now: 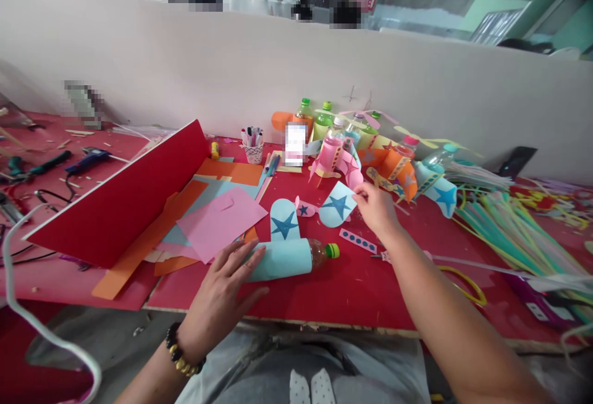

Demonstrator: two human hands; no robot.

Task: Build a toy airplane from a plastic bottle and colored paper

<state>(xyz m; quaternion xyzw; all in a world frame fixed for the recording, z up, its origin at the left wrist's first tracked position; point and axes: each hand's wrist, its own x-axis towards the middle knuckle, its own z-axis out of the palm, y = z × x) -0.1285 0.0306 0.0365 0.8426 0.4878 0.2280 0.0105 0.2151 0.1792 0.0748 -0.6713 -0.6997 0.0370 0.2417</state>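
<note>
A plastic bottle (296, 257) wrapped in light blue paper lies on its side on the red table (352, 293), green cap to the right. My left hand (222, 286) rests on its left end, fingers spread. My right hand (377, 206) reaches further back and pinches the edge of a light blue wing-shaped paper piece with a dark blue star (337, 205). A second blue wing with a star (283, 222) lies just behind the bottle. A small pink piece with a star (303, 208) and a pink strip with blue dots (357, 241) lie between them.
Finished paper-covered bottles (370, 154) stand at the back against a pale wall. A cup of markers (253, 144), sheets of pink, orange and blue paper (217, 218) and a raised red board (125, 197) are to the left. Bundles of straws (519, 231) lie right.
</note>
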